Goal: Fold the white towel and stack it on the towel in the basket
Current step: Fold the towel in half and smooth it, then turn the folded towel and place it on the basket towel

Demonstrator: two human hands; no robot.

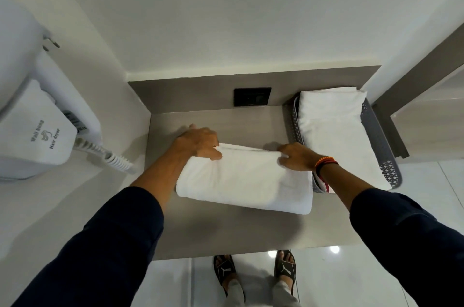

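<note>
A white towel, folded into a thick rectangle, lies on the grey counter in front of me. My left hand grips its far left corner, thumb on top. My right hand pinches its far right corner. To the right stands a grey perforated basket holding another folded white towel. The towel in my hands reaches the basket's left wall.
A white wall-hung hair dryer with a coiled cord is mounted on the left wall. A black socket plate sits in the counter's back panel. The counter's front edge is just above my sandalled feet.
</note>
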